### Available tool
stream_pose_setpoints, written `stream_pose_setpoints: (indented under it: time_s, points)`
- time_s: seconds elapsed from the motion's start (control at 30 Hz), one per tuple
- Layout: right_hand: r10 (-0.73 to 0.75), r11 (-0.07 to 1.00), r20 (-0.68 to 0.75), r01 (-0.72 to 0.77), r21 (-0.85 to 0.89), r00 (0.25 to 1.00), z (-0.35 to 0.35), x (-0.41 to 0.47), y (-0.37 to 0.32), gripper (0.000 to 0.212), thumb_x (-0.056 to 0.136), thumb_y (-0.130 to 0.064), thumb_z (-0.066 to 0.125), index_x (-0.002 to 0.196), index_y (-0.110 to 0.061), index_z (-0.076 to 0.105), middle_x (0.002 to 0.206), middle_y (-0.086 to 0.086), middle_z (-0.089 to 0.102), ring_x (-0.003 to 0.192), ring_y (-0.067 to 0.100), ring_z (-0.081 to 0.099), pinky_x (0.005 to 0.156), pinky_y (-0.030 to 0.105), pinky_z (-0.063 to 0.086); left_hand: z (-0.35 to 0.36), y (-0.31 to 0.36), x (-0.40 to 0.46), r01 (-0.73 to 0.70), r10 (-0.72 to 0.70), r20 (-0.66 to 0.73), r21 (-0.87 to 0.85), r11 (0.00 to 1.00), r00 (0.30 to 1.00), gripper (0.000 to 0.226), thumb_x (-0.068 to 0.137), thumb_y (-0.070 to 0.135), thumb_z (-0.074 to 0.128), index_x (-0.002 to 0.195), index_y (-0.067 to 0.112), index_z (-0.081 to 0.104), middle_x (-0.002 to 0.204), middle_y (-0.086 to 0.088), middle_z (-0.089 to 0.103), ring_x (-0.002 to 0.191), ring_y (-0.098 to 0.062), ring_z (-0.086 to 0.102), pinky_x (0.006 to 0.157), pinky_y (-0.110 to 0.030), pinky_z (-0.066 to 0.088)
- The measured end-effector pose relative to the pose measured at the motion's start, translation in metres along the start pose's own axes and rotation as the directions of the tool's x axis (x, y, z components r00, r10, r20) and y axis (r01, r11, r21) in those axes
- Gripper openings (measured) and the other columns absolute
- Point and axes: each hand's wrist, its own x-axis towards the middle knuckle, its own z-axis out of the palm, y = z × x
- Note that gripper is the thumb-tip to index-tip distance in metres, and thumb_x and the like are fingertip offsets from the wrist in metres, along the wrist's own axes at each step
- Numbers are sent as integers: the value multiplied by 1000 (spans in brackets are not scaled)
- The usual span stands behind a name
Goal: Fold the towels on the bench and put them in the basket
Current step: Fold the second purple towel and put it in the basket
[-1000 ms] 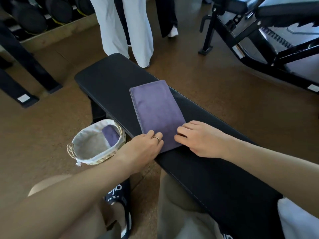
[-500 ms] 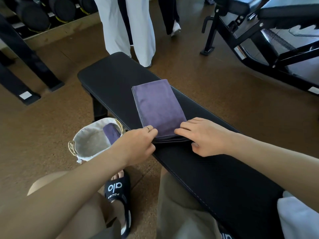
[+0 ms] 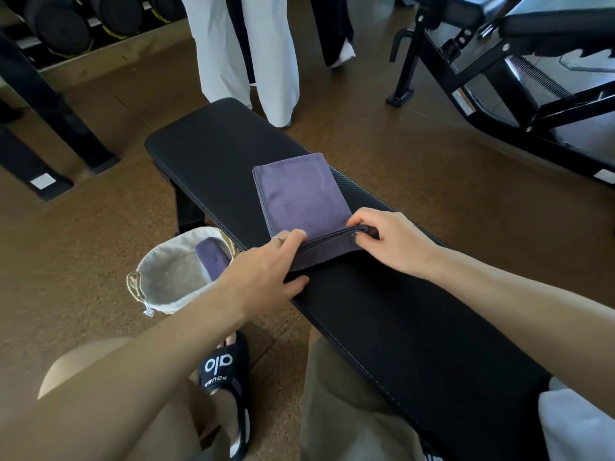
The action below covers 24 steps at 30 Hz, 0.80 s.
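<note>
A gym: a padded black weight bench (image 3: 382, 314), racked dumbbells (image 3: 63, 26), an adjustable bench frame (image 3: 499, 78), and speckled rubber flooring (image 3: 83, 234).

Two purple towels: one folded towel (image 3: 301, 194) on the bench (image 3: 382, 311), one towel in the basket (image 3: 213, 259). One bench, one lined basket (image 3: 163, 281) on the floor. Two hands: the left hand (image 3: 266, 272) and the right hand (image 3: 387, 242) (each gripping the folded towel's near edge). One black sandal (image 3: 226, 377).
</note>
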Motion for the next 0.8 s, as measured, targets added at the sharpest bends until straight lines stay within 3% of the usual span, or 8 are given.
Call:
stream_pose_setpoints:
  time_s: [0.07, 0.17, 0.23, 0.33, 0.43, 0.53, 0.63, 0.8]
  points:
    - [8, 1000, 21, -8, 9, 1000, -2, 3, 1, 20, 99, -12, 61, 113, -25, 68, 104, -14, 68, 92, 3, 66, 79, 21, 53, 8, -1, 3, -64, 77, -80, 150, 987, 994, 50, 96, 34, 60, 131, 23, 27, 119, 0, 50, 79, -32, 67, 61, -48, 57]
    - [-5, 1000, 36, 5, 6, 999, -6, 5, 2, 21, 99, -11, 62, 113, -27, 64, 103, -15, 67, 93, 2, 66, 79, 19, 51, 12, -5, 7, -141, 191, -140, 306, 942, 971, 41, 93, 15, 64, 123, 17, 37, 102, -3, 49, 55, -30, 60, 38, -41, 48]
    - [-34, 999, 50, 35, -12, 998, -7, 4, 2, 25, 99, -9, 62, 114, -28, 58, 101, -14, 67, 89, 4, 67, 78, 20, 53, 12, -7, 9, -147, 196, -131, 311, 939, 972, 35, 94, 13, 64, 114, 20, 37, 94, -1, 50, 55, -28, 61, 39, -40, 48]
    - [-104, 990, 63, 110, -87, 993, -9, 2, 0, 30, 99, -9, 60, 118, -30, 53, 101, -19, 62, 82, 6, 66, 75, 22, 52, 6, -5, 8, -90, 112, -107, 193, 977, 988, 19, 103, 25, 49, 112, 22, 33, 98, 0, 58, 75, -32, 66, 58, -47, 55]
    - [-168, 966, 94, 183, -183, 981, -11, 0, -2, 35, 99, -9, 56, 123, -33, 50, 119, -16, 56, 94, 11, 64, 83, 32, 56, 2, -4, 6, -16, 23, -90, 81, 997, 996, 17, 102, 29, 52, 112, 21, 41, 104, 3, 60, 89, -29, 64, 69, -44, 52]
    - [-253, 923, 165, 289, -255, 953, -10, -3, -2, 35, 99, -10, 52, 125, -33, 50, 125, -14, 49, 90, 20, 65, 78, 40, 56, 2, -5, 4, -88, 106, -169, 115, 989, 980, 20, 95, 24, 62, 106, 19, 47, 99, 3, 59, 80, -25, 64, 54, -38, 45]
    - [-270, 901, 188, 317, -298, 944, -12, -6, -2, 30, 96, -13, 58, 121, -30, 55, 121, -12, 49, 86, 18, 63, 75, 38, 56, 4, -5, 4, -213, 254, -214, 196, 957, 943, 24, 83, 14, 73, 93, 14, 51, 86, -1, 54, 62, -24, 59, 39, -34, 40]
    - [-273, 893, 173, 316, -320, 946, -15, -12, -3, 22, 91, -16, 69, 108, -25, 60, 112, -11, 55, 87, 12, 61, 75, 32, 56, 1, 0, 4, -273, 316, -224, 206, 940, 922, 22, 81, 6, 72, 86, 12, 52, 81, -4, 52, 61, -25, 55, 41, -38, 45]
